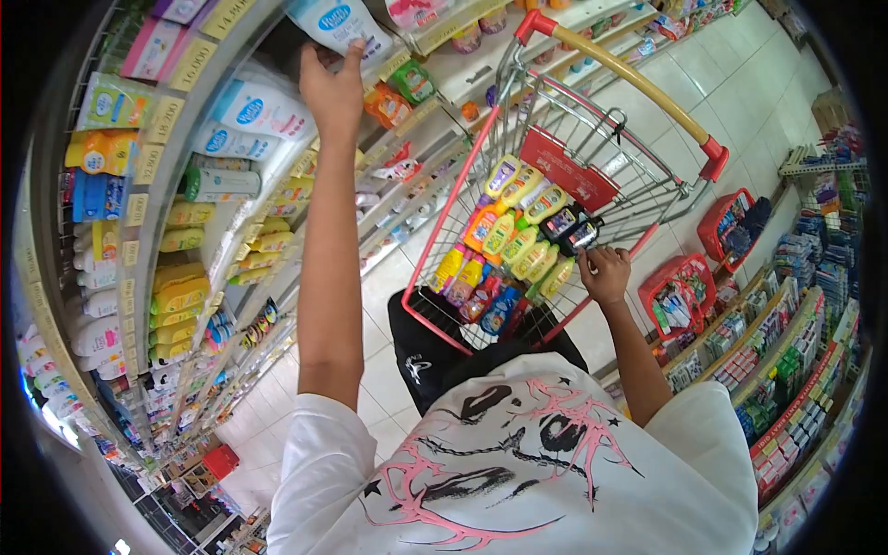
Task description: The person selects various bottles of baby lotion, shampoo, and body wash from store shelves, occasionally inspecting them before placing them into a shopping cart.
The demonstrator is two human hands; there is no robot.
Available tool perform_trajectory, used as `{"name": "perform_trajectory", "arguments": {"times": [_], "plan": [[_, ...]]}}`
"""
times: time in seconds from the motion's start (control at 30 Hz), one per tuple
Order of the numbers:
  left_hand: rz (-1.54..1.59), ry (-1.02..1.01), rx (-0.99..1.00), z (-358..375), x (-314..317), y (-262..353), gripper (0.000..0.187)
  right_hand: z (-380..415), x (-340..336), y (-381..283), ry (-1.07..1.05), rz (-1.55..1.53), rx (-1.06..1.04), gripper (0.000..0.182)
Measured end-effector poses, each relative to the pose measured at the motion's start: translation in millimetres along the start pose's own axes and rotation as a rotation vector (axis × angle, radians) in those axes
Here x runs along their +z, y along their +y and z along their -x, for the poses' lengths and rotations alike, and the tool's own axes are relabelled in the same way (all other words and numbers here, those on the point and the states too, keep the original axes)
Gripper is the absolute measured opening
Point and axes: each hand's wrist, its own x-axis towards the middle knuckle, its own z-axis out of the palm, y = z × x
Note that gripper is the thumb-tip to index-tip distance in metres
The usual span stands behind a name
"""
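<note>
My left hand [333, 91] is raised to the upper shelf, with thumb and fingers around the lower end of a white bottle [335, 28] with a blue label. Similar white bottles [259, 109] stand on the shelf beside my wrist. Over the side of the shopping cart [481, 148], my right hand [606, 273] is closed at the red rim, fingers curled inward. Close to its fingertips are a black bottle [581, 235] and a yellow-green bottle [558, 277]. Several more colourful bottles [499, 236] lie in rows inside the cart.
Price-tagged shelves [157, 148] of bottles and packs line my left. The cart's yellow handle [629, 79] is at its far end. Red baskets [680, 291] stand on the tiled floor [731, 83] to the right, near shelves of small boxes [786, 379].
</note>
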Motion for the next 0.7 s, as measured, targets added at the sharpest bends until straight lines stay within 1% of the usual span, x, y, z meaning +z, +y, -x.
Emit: {"name": "perform_trajectory", "arguments": {"times": [0.07, 0.1, 0.17, 0.2, 0.27, 0.43, 0.53, 0.67, 0.7], "plan": [[0.042, 0.012, -0.024, -1, 1, 0, 0.039, 1, 2, 2, 0.011, 0.014, -0.028, 0.023], [0.034, 0.021, 0.000, -2, 1, 0, 0.039, 0, 3, 2, 0.032, -0.002, -0.033, 0.023], [0.035, 0.012, -0.053, -1, 1, 1, 0.039, 0, 1, 2, 0.022, 0.005, -0.035, 0.021], [0.029, 0.018, -0.039, -1, 0, 3, 0.039, 0, 1, 2, 0.033, -0.006, -0.038, 0.021], [0.013, 0.013, -0.065, 1, 0, 5, 0.039, 2, 0, 2, -0.029, 0.000, 0.004, 0.019], [-0.024, 0.047, -0.036, 2, 0, 13, 0.032, 1, -2, 0, -0.016, -0.014, -0.023, 0.018], [0.006, 0.050, -0.069, 3, -1, 16, 0.031, 1, -4, -2, -0.039, -0.027, -0.003, 0.017], [0.005, 0.047, -0.073, 3, 0, 12, 0.032, 2, -2, 1, -0.003, -0.011, -0.047, 0.017], [-0.025, 0.032, -0.086, 2, -1, 12, 0.035, 2, -1, 1, 0.016, -0.010, -0.052, 0.017]]}}
